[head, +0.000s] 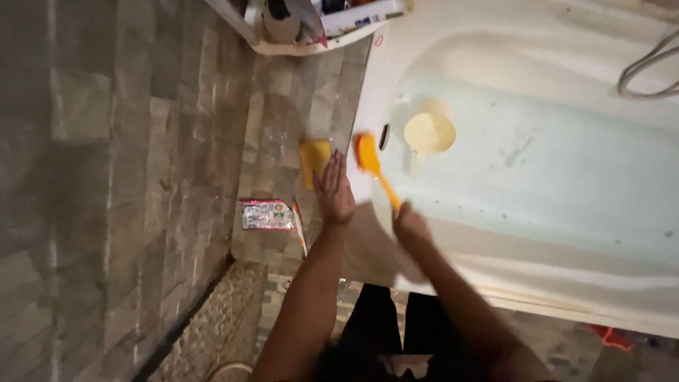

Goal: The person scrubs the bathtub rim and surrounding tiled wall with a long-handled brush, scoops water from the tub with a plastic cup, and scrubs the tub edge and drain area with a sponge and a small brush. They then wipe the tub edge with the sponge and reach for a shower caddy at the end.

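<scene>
My right hand [409, 223] grips the handle of an orange scrub brush [370, 161], whose head rests on the rim of the white bathtub [375, 85]. My left hand [333, 189] reaches over the tiled ledge with its fingers spread, fingertips just beside a yellow sponge [314, 157] lying there. Whether the fingers touch the sponge is unclear. A pale yellow bowl [428, 132] floats in the tub's shallow water near the brush head.
A small printed sachet [267, 214] lies on the tiled ledge left of my arm. A white shelf with bottles [311, 25] stands at the top. A shower hose [647, 71] loops at the tub's far right. Something red [612, 337] lies on the floor, lower right.
</scene>
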